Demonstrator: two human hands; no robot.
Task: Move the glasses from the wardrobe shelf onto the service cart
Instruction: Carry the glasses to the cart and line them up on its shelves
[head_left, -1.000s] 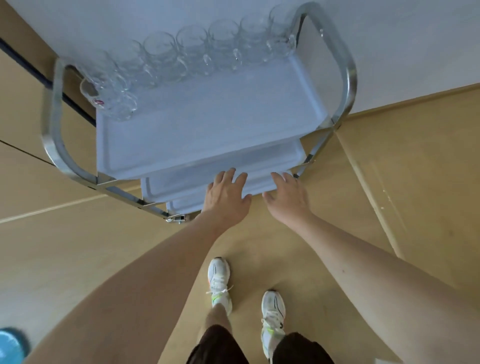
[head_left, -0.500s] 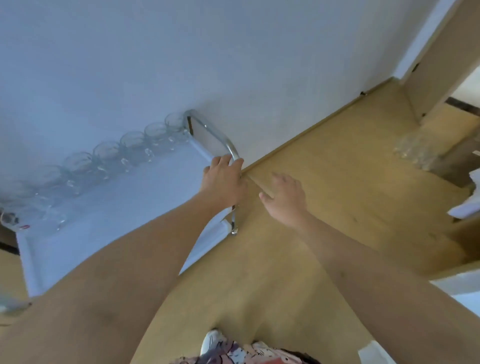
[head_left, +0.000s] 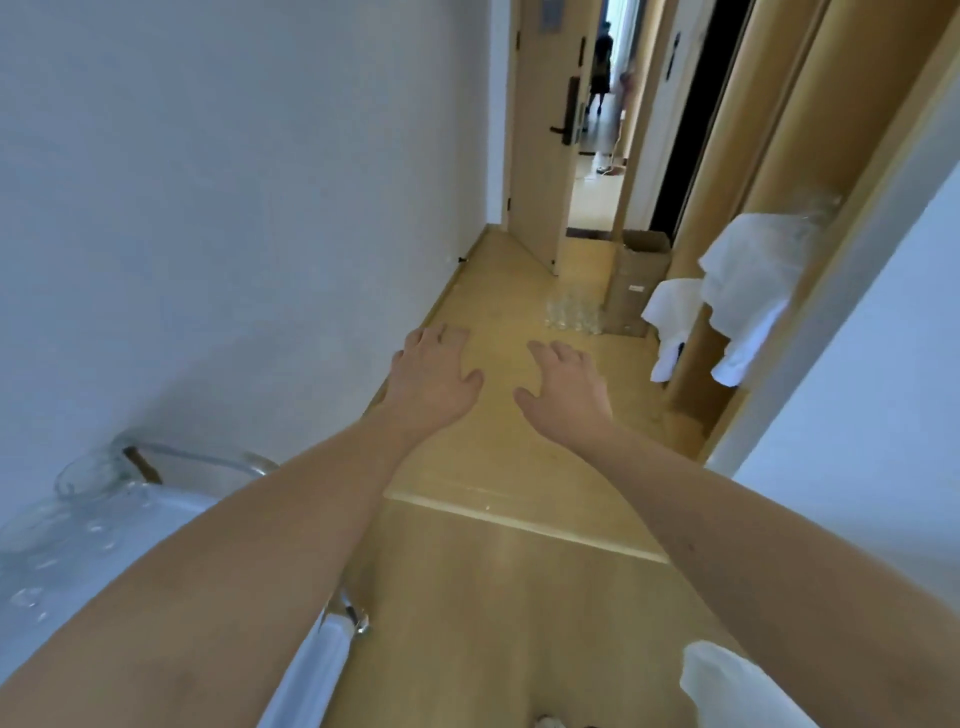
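Observation:
The service cart (head_left: 171, 519) stands at the lower left against the white wall, with a row of clear glasses (head_left: 88, 478) on its white top. My left hand (head_left: 434, 376) and my right hand (head_left: 563, 389) are stretched out in front of me over the wooden floor, fingers spread, holding nothing. Several clear glasses (head_left: 571, 314) stand on the floor further down the hallway. On the right the wardrobe (head_left: 779, 156) stands open, and one glass (head_left: 821, 205) sits on its shelf above white towels (head_left: 748, 286).
A cardboard box (head_left: 636, 280) stands on the floor next to the floor glasses. A wooden door (head_left: 540, 130) is open at the hallway's end, with a person (head_left: 602, 73) beyond it. A white wall corner (head_left: 857, 415) juts in at the right.
My view has swung up from the cart to the hallway. My left hand let go of the cart's handle, and both hands now reach forward empty.

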